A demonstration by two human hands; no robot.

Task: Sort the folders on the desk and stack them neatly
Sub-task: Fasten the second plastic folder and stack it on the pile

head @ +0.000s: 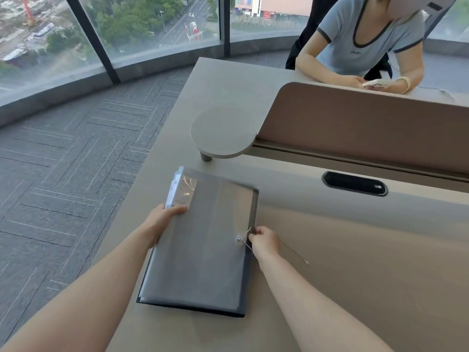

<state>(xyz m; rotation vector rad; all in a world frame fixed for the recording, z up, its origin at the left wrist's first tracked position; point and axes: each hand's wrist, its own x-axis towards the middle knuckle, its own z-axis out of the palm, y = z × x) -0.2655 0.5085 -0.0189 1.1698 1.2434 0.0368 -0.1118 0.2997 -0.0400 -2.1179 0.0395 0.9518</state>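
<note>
A stack of grey translucent folders (203,240) lies on the beige desk (355,262), near its left edge. White paper edges stick out at the stack's far left corner. My left hand (165,217) grips the stack's left edge, thumb on top. At the right edge, my right hand (264,241) pinches the thin elastic string (245,237) that runs from the top folder's round button clasp. A loose end of the string trails right over the desk.
A round raised shelf (220,133) stands behind the folders. A tan divider panel (368,130) runs along the back right, with a black cable slot (355,184) below it. Beyond it a person (365,44) leans on the desk holding a phone. Carpet floor (63,174) lies left.
</note>
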